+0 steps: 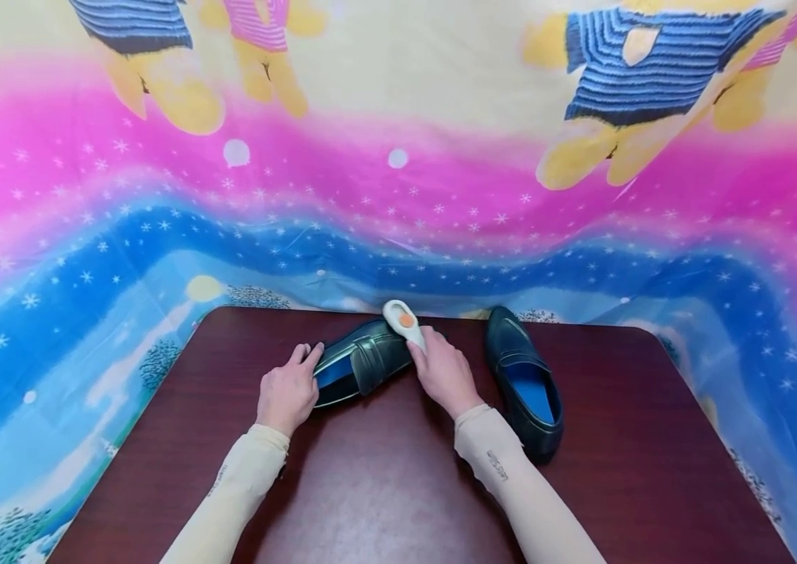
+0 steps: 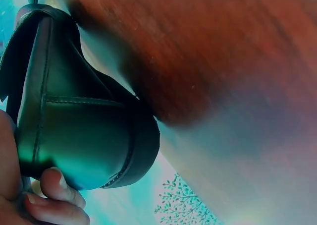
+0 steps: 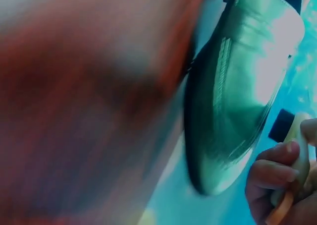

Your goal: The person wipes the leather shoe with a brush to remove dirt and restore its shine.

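Note:
A dark green-black leather loafer (image 1: 373, 364) with a blue insole lies tilted across the far part of the table, its toe pointing to the back right. At its heel end, my left hand (image 1: 289, 395) grips the shoe; the left wrist view shows fingertips curled against the heel (image 2: 89, 136). My right hand (image 1: 444, 372) holds a cream-handled shoe brush (image 1: 397, 313) with an orange patch, over the toe end. Seen in the right wrist view, its dark block-like head (image 3: 282, 126) is beside the upper of the loafer (image 3: 237, 101).
The matching loafer (image 1: 511, 345) stands to the right of my right hand, toe toward the back. The dark red-brown table (image 1: 370, 486) is bounded at the back by a colourful printed cloth (image 1: 398, 196) hanging close along its edge.

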The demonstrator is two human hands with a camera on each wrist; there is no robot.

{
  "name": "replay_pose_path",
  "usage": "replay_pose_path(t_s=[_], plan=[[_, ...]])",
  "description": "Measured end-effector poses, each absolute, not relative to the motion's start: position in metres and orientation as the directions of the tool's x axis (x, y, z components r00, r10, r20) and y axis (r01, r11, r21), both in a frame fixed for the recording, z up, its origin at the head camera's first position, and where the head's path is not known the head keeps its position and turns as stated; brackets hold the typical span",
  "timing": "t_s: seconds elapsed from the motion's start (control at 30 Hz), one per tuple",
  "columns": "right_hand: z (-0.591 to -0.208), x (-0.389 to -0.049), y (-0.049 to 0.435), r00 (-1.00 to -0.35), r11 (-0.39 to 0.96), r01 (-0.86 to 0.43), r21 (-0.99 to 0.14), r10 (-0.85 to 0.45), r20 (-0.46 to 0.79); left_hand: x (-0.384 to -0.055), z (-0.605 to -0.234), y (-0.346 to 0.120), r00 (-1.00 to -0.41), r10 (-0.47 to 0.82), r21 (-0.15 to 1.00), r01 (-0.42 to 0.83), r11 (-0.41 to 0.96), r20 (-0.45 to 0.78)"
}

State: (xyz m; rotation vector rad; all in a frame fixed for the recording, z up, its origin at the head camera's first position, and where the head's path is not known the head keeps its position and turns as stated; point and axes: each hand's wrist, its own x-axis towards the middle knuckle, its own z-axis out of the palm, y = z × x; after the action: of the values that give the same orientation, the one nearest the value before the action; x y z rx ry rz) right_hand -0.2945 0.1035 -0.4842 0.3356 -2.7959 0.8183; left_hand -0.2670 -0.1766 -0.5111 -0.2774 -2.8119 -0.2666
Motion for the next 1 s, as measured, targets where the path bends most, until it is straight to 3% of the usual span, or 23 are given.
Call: replay_pose_path(t_s=[0.13,0.27,0.7,0.87,1.0], plan=[[-0.478,-0.304,0.084,-0.923,0.838,-0.353,-0.417,-0.24,0.3,-0.264,-0.513,-0.173,-0.933,0.163,0.144,0.218,0.965,0.322],[-0.48,-0.308,0.079,-0.924,0.86,-0.343,-0.378,-0.236,0.302,-0.261,-0.513,-0.172,-0.927,0.162,0.136,0.219,0.966,0.339],[-0.505,-0.288,0.146,-0.974,0.875,-0.099,-0.475,0.012,0.225,-0.26,-0.51,-0.172,-0.938,0.16,0.123,0.206,0.971,0.307],[-0.504,-0.286,0.143,-0.974,0.846,-0.114,-0.522,0.009,0.227,-0.259,-0.512,-0.174,-0.94,0.164,0.117,0.207,0.971,0.299],[-0.498,-0.292,0.123,-0.964,0.827,-0.205,-0.523,-0.079,0.254,-0.259,-0.511,-0.176,-0.941,0.159,0.129,0.205,0.97,0.3]])
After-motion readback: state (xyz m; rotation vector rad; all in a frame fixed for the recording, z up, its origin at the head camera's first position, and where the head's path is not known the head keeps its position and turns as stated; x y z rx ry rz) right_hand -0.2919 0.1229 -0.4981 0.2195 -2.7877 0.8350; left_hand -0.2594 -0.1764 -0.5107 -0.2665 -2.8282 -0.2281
